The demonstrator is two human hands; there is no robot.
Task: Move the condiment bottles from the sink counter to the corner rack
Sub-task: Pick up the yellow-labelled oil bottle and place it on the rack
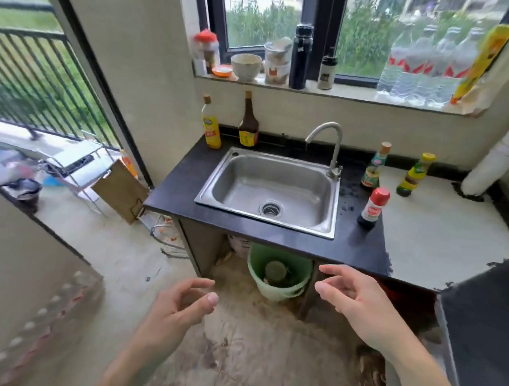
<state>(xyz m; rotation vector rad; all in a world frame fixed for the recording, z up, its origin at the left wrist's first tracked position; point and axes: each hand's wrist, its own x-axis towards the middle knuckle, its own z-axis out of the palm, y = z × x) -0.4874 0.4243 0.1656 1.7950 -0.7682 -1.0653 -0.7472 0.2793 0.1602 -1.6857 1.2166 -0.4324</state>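
Note:
Several condiment bottles stand on the black sink counter [172, 186]. At the back left are a yellow oil bottle [211, 126] and a dark sauce bottle [248, 124]. Right of the sink stand a green-labelled bottle [374, 167], a yellow-capped bottle [415, 176] and a red-capped dark bottle [373, 208]. My left hand [178, 309] and my right hand [356, 302] hover empty below the counter's front edge, fingers apart. A white wire rack [73, 167] stands at the left by the balcony railing.
A steel sink [272, 190] with a curved tap [329, 146] fills the counter's middle. The window sill [354, 93] holds cups, a black flask and water bottles. A green bucket [278, 277] sits under the counter. A wooden board [120, 190] leans by the rack.

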